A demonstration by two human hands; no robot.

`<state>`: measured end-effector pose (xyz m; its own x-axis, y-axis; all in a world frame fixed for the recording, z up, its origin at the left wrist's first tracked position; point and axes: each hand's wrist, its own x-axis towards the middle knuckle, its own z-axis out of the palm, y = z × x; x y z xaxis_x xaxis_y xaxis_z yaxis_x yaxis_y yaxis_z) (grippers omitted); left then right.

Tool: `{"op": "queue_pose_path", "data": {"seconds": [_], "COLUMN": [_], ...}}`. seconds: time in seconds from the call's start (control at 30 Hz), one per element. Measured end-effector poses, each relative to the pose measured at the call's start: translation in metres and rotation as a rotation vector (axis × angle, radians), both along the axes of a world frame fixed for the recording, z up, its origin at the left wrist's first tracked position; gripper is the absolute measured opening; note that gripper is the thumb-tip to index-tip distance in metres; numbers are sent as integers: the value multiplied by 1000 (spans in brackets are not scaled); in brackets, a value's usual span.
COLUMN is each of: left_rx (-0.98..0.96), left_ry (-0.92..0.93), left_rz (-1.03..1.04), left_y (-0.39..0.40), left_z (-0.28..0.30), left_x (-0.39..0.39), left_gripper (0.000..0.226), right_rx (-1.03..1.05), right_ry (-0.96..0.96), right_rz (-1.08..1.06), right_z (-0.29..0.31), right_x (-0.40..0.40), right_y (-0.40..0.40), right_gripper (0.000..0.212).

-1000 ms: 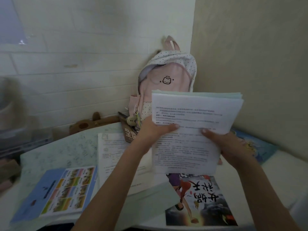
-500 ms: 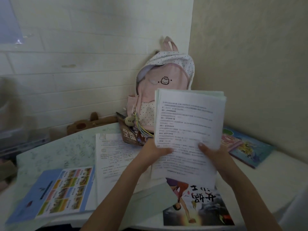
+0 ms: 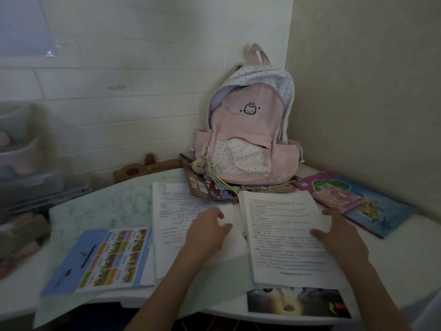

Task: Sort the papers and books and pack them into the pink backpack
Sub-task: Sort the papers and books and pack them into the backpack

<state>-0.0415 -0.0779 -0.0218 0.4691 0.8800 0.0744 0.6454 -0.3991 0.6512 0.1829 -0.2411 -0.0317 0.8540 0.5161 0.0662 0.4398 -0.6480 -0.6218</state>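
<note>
The pink backpack (image 3: pixel 248 134) stands upright in the wall corner, its top flap open. A stack of printed white papers (image 3: pixel 284 237) lies flat on the table in front of it, over a picture book (image 3: pixel 298 303). My right hand (image 3: pixel 338 237) rests on the stack's right edge, thumb on top. My left hand (image 3: pixel 210 232) lies on loose white sheets (image 3: pixel 176 211) just left of the stack, fingers curled at a sheet's edge. A blue booklet (image 3: pixel 102 259) lies at the front left. A colourful book (image 3: pixel 365 201) with a pink book (image 3: pixel 338 198) on it sits at the right.
Dark booklets (image 3: pixel 207 189) stick out from under the backpack. A brown plush toy (image 3: pixel 143 167) lies against the wall. A large pale green sheet (image 3: pixel 100 209) covers the table's left part. Blurred storage boxes (image 3: pixel 26 163) stand at the far left.
The paper stack, held up in both hands in front of the backpack, has come down flat onto the table. My left hand has left it for the sheets beside it.
</note>
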Motion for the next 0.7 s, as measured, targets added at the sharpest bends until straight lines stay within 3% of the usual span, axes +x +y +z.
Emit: {"op": "queue_pose_path", "data": {"seconds": [0.13,0.2,0.27,0.33,0.4,0.47,0.57,0.7], "left_rx": [307,307,173,3,-66,-192,-416,-527], "left_ry": [-11,-34,-91,-218,-331,-463,-585,-668], "left_rz": [301,395,384,328,323,373,408,224], "left_y": [36,50,59,66,72,76,83,80], "left_z": [2,-3,-6,-11,-14,-10,-7,-10], "left_x": [-48,-65,-76,-82,-88,-94,-102,-105], "left_gripper": [39,62,81,87,86,85,80,23], "right_rx": [-172,-67,257,365,70,-322,-321,-243], "right_ry": [-194,-353,-393,-200,27,-75,-260,-327], "right_rz": [-173,-215,-13,467,930,1121,1012,913], "right_z": [6,7,8,12,8,-8,-25,-26], "right_x": [-7,-22,-58,-105,-143,-162,-173,-178], "right_y": [8,18,36,54,68,79,84,88], "right_gripper": [54,48,42,41,60,81,76,74]}}
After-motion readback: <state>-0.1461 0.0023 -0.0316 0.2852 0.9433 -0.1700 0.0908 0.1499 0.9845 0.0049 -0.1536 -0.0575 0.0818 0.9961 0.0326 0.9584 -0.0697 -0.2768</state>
